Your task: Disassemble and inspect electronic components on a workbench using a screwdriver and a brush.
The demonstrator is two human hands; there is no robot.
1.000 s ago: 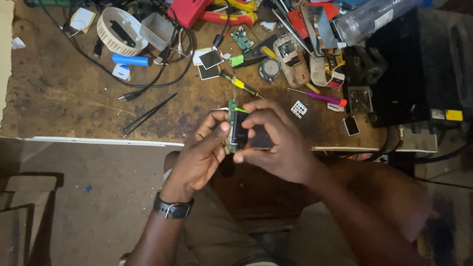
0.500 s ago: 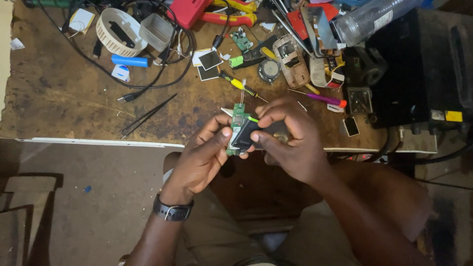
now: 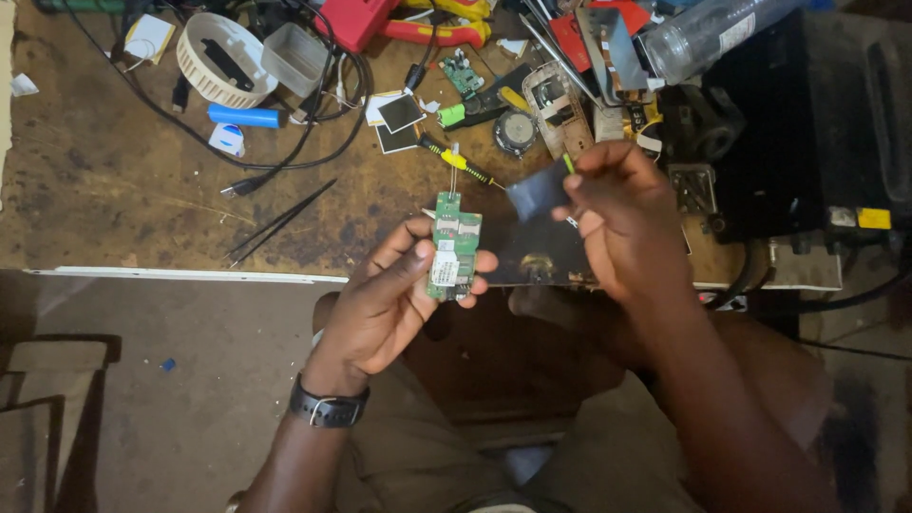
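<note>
A: Above the near edge of the worn brown wooden workbench [image 3: 123,209], a small green rectangular circuit board [image 3: 454,245] is held upright in the left hand [image 3: 394,304], pinched between thumb and fingers and closed on its lower half.

B: And the right hand [image 3: 622,223]?

A: A thin dark flat rectangular piece [image 3: 538,188] is gripped at its edge by the right fingertips [image 3: 581,195], raised up and right of the board, well apart from it. What the piece is cannot be told, maybe a screen or a cover.

B: How should the step be handled?

A: As a judgement: the board is best held by its edges, components kept untouched, and the dark piece kept level so it is not bent or dropped into the clutter.

B: Surroundings?

A: Just behind the board a yellow-and-black-handled screwdriver [image 3: 467,165] is seen. Black metal tweezers [image 3: 280,223] lie to the left on the bench, two small dark square panels [image 3: 397,123] further back. A blue cylindrical cell [image 3: 243,117], a white round slotted plastic holder [image 3: 221,57] and tangled black cables [image 3: 313,123] are at the far left. A black wristwatch [image 3: 328,408] is worn on the left wrist.
</note>
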